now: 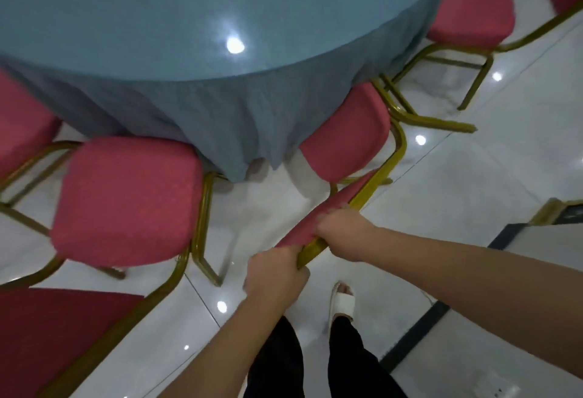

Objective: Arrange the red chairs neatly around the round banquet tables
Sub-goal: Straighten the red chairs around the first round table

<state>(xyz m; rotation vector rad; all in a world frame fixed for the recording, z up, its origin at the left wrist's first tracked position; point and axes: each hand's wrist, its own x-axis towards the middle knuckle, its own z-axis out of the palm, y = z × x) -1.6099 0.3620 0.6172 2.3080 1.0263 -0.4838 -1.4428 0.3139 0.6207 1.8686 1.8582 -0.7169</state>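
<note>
A round banquet table (189, 19) with a blue-grey cloth fills the upper left. A red chair (350, 139) with a gold frame stands at its near right edge, its seat partly under the hanging cloth. My left hand (274, 274) grips the near end of this chair's red backrest top. My right hand (344, 233) grips the same backrest a little farther along. Another red chair (126, 199) stands to the left, its seat just outside the cloth. A third red chair (470, 6) stands at the upper right of the table.
Part of a red seat (22, 126) shows at the left edge, and a dark red chair back (47, 334) lies at the lower left. The floor is glossy white tile (457, 183) with a dark strip. My legs and a white sandal (342, 300) are below my hands.
</note>
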